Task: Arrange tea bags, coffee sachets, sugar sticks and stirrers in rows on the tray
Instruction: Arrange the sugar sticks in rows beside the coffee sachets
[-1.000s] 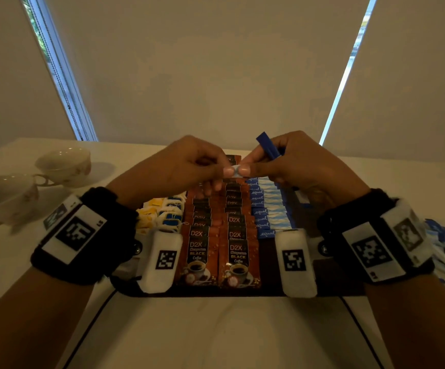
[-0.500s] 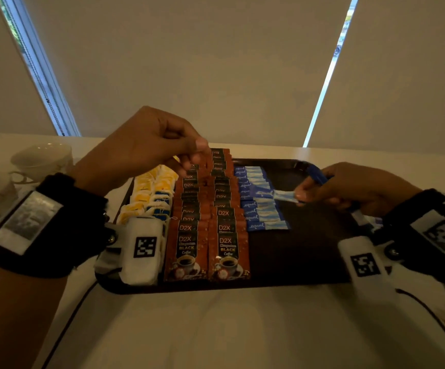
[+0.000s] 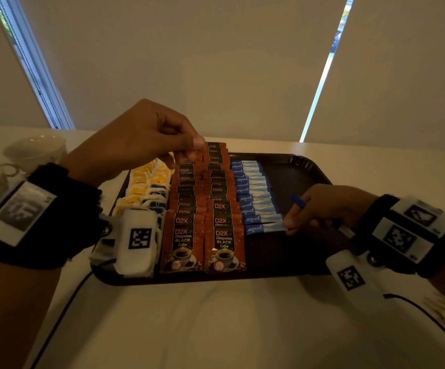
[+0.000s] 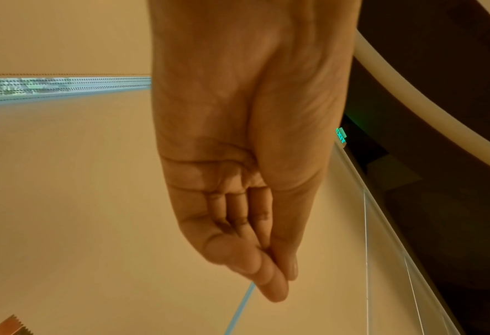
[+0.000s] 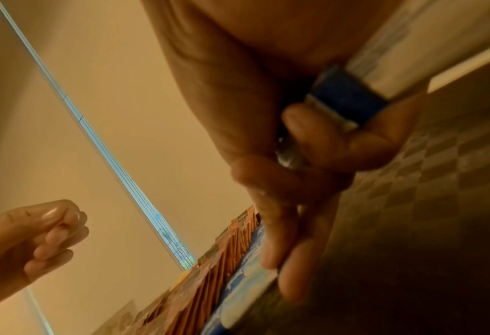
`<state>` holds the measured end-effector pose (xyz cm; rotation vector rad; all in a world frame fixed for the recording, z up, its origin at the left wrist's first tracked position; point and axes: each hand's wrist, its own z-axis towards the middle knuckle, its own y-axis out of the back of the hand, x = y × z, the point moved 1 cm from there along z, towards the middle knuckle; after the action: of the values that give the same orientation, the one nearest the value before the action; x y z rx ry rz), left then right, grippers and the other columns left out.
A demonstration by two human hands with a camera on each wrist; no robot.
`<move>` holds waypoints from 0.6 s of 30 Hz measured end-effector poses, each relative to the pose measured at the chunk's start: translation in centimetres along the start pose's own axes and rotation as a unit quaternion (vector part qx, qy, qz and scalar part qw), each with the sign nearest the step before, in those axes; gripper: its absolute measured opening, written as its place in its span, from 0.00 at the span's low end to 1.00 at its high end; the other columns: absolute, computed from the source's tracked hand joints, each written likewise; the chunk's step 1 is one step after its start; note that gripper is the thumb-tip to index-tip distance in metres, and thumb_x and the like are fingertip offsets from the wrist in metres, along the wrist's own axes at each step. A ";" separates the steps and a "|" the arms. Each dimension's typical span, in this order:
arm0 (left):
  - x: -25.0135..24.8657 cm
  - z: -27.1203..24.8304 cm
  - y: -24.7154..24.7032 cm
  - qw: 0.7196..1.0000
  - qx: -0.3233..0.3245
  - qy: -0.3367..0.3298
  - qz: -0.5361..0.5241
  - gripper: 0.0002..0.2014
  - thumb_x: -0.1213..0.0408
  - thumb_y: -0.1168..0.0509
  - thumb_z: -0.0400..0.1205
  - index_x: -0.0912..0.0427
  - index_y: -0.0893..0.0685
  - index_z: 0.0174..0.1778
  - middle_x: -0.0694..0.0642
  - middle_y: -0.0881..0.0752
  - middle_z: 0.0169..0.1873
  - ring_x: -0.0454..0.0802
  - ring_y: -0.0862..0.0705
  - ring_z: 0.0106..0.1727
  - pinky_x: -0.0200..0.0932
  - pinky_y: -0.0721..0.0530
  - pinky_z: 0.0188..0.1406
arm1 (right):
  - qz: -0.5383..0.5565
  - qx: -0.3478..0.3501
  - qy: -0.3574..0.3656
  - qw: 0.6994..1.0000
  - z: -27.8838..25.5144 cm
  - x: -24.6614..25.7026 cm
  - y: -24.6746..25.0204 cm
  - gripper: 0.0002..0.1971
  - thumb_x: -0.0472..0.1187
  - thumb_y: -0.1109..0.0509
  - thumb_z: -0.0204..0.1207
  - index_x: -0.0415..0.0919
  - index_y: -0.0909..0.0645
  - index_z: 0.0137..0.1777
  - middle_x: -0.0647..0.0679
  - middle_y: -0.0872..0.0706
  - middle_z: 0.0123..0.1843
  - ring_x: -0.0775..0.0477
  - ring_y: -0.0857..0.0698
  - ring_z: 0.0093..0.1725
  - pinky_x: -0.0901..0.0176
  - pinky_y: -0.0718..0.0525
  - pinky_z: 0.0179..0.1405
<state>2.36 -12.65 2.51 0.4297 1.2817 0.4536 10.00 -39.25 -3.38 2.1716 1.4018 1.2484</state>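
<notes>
Right hand (image 3: 330,209), grasping spare sugar sticks (image 5: 349,95), sets 1 down; a nudge could skew the row. Left hand (image 3: 141,139) clenched, empty.

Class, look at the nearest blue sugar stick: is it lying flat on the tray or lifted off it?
Lying flat. The nearest sugar stick rests on the tray at the front of its row, with the right hand touching its end.

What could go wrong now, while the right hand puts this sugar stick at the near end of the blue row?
1. The right hand also holds spare sugar sticks; they might slip onto the tray.
2. Its fingertips touch the nearest sugar stick and could push the blue row crooked.
</notes>
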 end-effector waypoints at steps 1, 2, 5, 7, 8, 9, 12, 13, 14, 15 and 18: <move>0.0 0.0 0.0 1.000 0.000 0.001 0.000 0.05 0.65 0.32 0.78 0.61 0.11 0.42 0.55 0.11 0.31 0.44 0.15 0.30 0.31 0.18 0.27 | 0.006 -0.001 -0.005 1.000 0.1 0.0 0.0 0.05 0.36 0.24 0.70 0.36 0.14 0.44 0.51 0.13 0.25 0.61 0.28 0.13 0.73 0.33 0.11; 0.0 0.0 0.0 1.000 -0.001 0.001 -0.001 0.05 0.65 0.32 0.78 0.61 0.11 0.42 0.55 0.11 0.31 0.44 0.15 0.30 0.31 0.17 0.27 | 0.010 -0.002 -0.009 1.000 0.3 0.0 0.0 0.06 0.37 0.24 0.70 0.35 0.14 0.45 0.50 0.12 0.28 0.61 0.28 0.14 0.73 0.33 0.11; 0.0 0.1 -0.1 1.000 0.003 0.003 -0.001 0.06 0.62 0.31 0.75 0.61 0.11 0.41 0.55 0.11 0.31 0.43 0.16 0.29 0.31 0.17 0.27 | 0.011 -0.006 -0.019 1.000 0.6 -0.1 0.0 0.08 0.38 0.24 0.69 0.36 0.13 0.46 0.50 0.11 0.32 0.61 0.27 0.16 0.74 0.33 0.13; 0.0 0.0 -0.2 1.000 0.006 0.004 0.003 0.06 0.62 0.31 0.76 0.60 0.11 0.41 0.55 0.10 0.31 0.42 0.16 0.28 0.31 0.18 0.27 | 0.013 -0.006 -0.023 1.000 0.7 -0.1 0.0 0.08 0.39 0.24 0.69 0.37 0.14 0.46 0.51 0.11 0.32 0.61 0.27 0.16 0.74 0.34 0.13; 0.0 0.0 -0.3 1.000 0.008 0.004 0.006 0.06 0.63 0.31 0.76 0.60 0.11 0.41 0.55 0.10 0.31 0.42 0.16 0.28 0.30 0.18 0.27 | 0.014 -0.006 -0.024 1.000 0.8 -0.1 0.0 0.08 0.39 0.24 0.69 0.37 0.14 0.46 0.51 0.11 0.31 0.61 0.27 0.16 0.74 0.33 0.14; 0.0 0.0 -0.3 1.000 0.009 0.004 0.008 0.06 0.63 0.31 0.76 0.60 0.12 0.40 0.55 0.10 0.31 0.42 0.16 0.28 0.30 0.18 0.27 | 0.014 -0.005 -0.025 1.000 0.8 -0.1 0.0 0.08 0.39 0.23 0.69 0.37 0.14 0.46 0.51 0.10 0.31 0.60 0.27 0.17 0.74 0.33 0.14; 0.0 0.1 -0.3 1.000 0.011 0.004 0.008 0.06 0.62 0.31 0.76 0.60 0.12 0.40 0.56 0.10 0.31 0.41 0.16 0.28 0.30 0.17 0.27 | 0.015 -0.002 -0.028 0.999 0.9 0.0 0.0 0.09 0.39 0.23 0.69 0.36 0.14 0.47 0.50 0.10 0.32 0.60 0.27 0.17 0.74 0.34 0.15; 0.0 0.1 -0.3 1.000 0.010 0.004 0.007 0.06 0.62 0.31 0.76 0.61 0.12 0.40 0.56 0.10 0.31 0.41 0.16 0.27 0.30 0.18 0.27 | 0.014 -0.002 -0.028 0.999 0.9 0.1 0.0 0.10 0.39 0.23 0.69 0.35 0.14 0.48 0.50 0.10 0.32 0.60 0.27 0.17 0.74 0.34 0.16; 0.0 0.1 -0.2 1.000 0.008 0.005 0.008 0.06 0.63 0.31 0.76 0.61 0.12 0.41 0.56 0.10 0.31 0.41 0.16 0.27 0.30 0.18 0.27 | 0.011 -0.004 -0.027 1.000 0.8 0.1 -0.1 0.11 0.40 0.23 0.69 0.35 0.14 0.49 0.50 0.10 0.32 0.60 0.27 0.17 0.74 0.34 0.16; 0.0 0.1 -0.2 1.000 0.007 0.004 0.010 0.05 0.63 0.31 0.76 0.61 0.12 0.41 0.56 0.10 0.31 0.41 0.17 0.27 0.30 0.18 0.27 | 0.004 -0.007 -0.023 1.000 0.8 0.2 -0.1 0.13 0.41 0.23 0.69 0.34 0.14 0.50 0.49 0.10 0.33 0.60 0.28 0.18 0.73 0.35 0.16; 0.1 0.2 -0.2 1.000 0.008 0.001 0.015 0.05 0.64 0.31 0.77 0.61 0.12 0.40 0.56 0.10 0.31 0.41 0.17 0.27 0.30 0.18 0.26 | -0.016 -0.024 -0.012 1.000 0.7 0.3 -0.1 0.17 0.45 0.23 0.69 0.32 0.14 0.51 0.48 0.10 0.34 0.60 0.28 0.16 0.74 0.36 0.15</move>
<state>2.57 -12.72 2.34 0.4625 1.2827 0.4706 10.50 -38.80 -3.69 2.1175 1.3784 1.2267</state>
